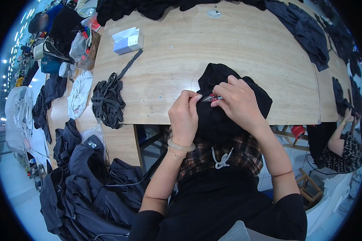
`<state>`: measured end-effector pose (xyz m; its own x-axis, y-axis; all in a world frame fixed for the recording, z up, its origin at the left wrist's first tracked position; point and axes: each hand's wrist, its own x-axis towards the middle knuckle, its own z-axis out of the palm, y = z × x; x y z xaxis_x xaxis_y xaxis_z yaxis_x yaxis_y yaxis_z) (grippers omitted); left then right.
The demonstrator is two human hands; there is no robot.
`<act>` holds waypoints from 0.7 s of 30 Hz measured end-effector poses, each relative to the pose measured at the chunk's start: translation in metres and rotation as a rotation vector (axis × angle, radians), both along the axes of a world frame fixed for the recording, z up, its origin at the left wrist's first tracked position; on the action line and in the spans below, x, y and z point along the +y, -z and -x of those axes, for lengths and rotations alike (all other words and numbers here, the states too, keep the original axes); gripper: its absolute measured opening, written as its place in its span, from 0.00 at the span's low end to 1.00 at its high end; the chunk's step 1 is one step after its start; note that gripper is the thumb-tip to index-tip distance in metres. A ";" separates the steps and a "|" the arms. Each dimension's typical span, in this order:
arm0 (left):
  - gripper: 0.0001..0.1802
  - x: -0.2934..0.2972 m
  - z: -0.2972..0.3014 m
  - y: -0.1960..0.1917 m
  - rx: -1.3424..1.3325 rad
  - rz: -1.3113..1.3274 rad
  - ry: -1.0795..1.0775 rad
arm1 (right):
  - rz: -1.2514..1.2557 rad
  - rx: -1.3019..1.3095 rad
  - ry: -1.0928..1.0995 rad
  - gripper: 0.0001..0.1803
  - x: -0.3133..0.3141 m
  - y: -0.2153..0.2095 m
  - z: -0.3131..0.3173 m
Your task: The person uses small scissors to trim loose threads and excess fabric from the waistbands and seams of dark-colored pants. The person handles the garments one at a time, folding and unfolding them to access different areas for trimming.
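A pale wooden worktable (pixel 237 44) stands on a light tiled floor (pixel 12 188), ceiling lights (pixel 25 16) glowing far left.

**Colours and patterns at the sewing place**

The garment (pixel 229 100) was black, and the snips (pixel 211 98) had red handles. The surface (pixel 237 48) was pale wood with fine grain. The strap bundle (pixel 107 102) was dark grey. The small box (pixel 126 41) was white and lilac. The shirt (pixel 245 154) showed brown and dark checks, and the bangle (pixel 181 146) was pale, milky.
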<state>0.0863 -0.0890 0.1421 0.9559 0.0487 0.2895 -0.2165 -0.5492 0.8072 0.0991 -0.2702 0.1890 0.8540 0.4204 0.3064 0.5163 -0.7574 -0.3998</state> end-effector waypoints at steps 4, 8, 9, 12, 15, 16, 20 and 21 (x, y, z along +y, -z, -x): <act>0.07 0.005 -0.001 0.006 0.084 0.103 -0.004 | -0.048 0.020 0.037 0.13 -0.004 0.005 -0.002; 0.08 0.022 -0.008 0.008 0.258 0.474 -0.056 | -0.246 0.153 0.210 0.16 -0.017 0.008 0.000; 0.10 0.026 -0.010 0.011 0.182 0.437 -0.129 | -0.301 0.166 0.252 0.16 -0.020 0.009 0.000; 0.14 0.038 -0.018 0.024 0.033 0.287 -0.295 | -0.430 0.216 0.351 0.17 -0.030 0.015 0.000; 0.15 0.041 -0.017 0.018 0.335 0.214 0.047 | -0.495 0.264 0.377 0.17 -0.038 0.029 0.003; 0.16 0.036 -0.015 0.020 0.334 0.205 0.173 | -0.511 0.285 0.376 0.18 -0.037 0.031 0.003; 0.08 0.028 -0.012 0.033 0.409 0.106 0.281 | -0.576 0.379 0.370 0.19 -0.028 0.031 0.007; 0.07 0.028 -0.013 0.036 0.414 0.177 0.235 | -0.592 0.407 0.367 0.19 -0.025 0.030 0.007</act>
